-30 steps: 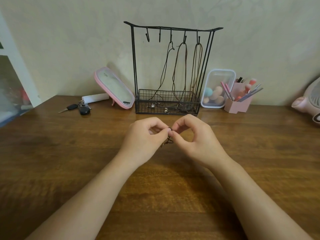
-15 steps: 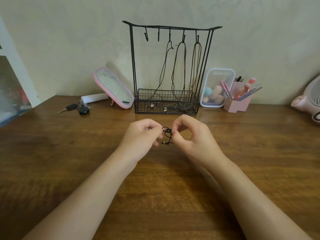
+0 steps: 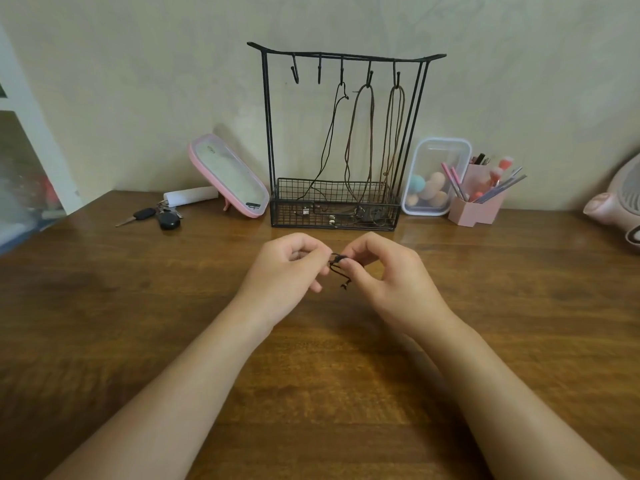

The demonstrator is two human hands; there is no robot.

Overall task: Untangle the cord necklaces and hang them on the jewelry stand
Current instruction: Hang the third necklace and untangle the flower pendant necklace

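Observation:
A small bunched black cord necklace (image 3: 338,265) hangs between my two hands just above the wooden table, short ends dangling down. My left hand (image 3: 289,271) pinches its left side with thumb and forefinger. My right hand (image 3: 391,277) pinches its right side. Behind them at the wall stands the black wire jewelry stand (image 3: 268,133) with a mesh basket at its foot. Three cord necklaces hang from its right three hooks: a dark one (image 3: 332,133), a brown one (image 3: 362,140) and another brown one (image 3: 394,133). The two left hooks are bare.
A pink-framed mirror (image 3: 228,176) leans left of the stand, with keys (image 3: 156,216) and a white tube (image 3: 192,195) beside it. Right of the stand are a clear box of sponges (image 3: 436,176), a pink brush holder (image 3: 476,206) and a pink appliance (image 3: 620,202).
My fingertips, pressed together a second ago, have drawn slightly apart, and the black cord now shows between them with its ends dangling.

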